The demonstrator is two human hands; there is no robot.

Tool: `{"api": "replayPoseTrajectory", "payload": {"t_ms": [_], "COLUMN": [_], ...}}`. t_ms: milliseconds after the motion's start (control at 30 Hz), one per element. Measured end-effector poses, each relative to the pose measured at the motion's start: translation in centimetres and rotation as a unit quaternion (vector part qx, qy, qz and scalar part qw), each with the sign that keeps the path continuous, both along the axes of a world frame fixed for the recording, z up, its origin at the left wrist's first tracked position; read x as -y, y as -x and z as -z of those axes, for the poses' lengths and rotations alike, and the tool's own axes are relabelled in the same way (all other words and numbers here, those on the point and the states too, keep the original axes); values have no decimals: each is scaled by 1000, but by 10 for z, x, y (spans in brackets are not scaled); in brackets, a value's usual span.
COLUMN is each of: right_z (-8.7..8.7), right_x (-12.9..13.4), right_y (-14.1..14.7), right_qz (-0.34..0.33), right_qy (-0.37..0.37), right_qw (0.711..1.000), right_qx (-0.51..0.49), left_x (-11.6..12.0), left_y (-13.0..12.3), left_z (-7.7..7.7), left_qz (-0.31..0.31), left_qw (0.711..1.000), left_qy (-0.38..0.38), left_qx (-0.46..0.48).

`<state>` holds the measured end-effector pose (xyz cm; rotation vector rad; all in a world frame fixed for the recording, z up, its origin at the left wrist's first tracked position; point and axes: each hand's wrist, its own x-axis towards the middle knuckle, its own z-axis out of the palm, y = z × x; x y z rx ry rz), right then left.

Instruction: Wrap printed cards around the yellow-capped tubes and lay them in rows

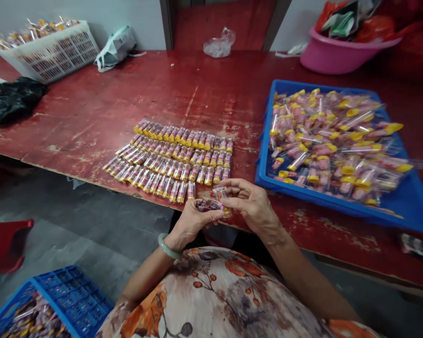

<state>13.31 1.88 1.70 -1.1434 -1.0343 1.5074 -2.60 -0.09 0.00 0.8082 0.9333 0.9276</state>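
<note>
In the head view, a small printed packet (207, 204) is held in the air just past the front edge of a worn red-painted table (91, 112), its contents not clearly made out. It is grasped between the thumb and curled fingers of the left hand (192, 224), a jade bangle (167, 246) being worn on that wrist. The right hand (252, 205) is also closed around the packet's far end, its fingers bent inward, so that the packet appears to be steadied from both sides and kept close to the body, above a floral garment (211, 291). Nearest to the hands, yellow-capped plastic tubes (169, 159) are laid side by side in tight, parallel rows, apparently so that each one can be reached and told apart. To the right, similar tubes are left loose and jumbled in a blue tray (303, 199), set within reach of the right hand. More such items are held in a blue plastic crate (56, 286) by the lower left. A white plastic basket (52, 58), a black plastic bag (14, 101) and a pink basin (338, 56) are placed farther off.
</note>
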Motion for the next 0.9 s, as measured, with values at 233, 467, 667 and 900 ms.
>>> {"api": "replayPoseTrajectory", "payload": {"t_ms": [233, 467, 667, 900], "right_z": [-3, 23, 12, -14], "right_x": [-107, -211, -202, -158], "right_y": [13, 30, 13, -111], "right_qz": [166, 194, 164, 171], "right_qy": [4, 33, -25, -56], "right_qw": [983, 934, 861, 715], "right_qx": [78, 299, 481, 675], "left_x": [-21, -11, -7, -14], "left_y": [8, 17, 21, 14], "left_z": [-1, -1, -6, -4], "left_qz": [-155, -156, -124, -103], "left_qw": [985, 954, 977, 975], "left_qy": [46, 153, 113, 120], "left_qx": [65, 207, 133, 158]}}
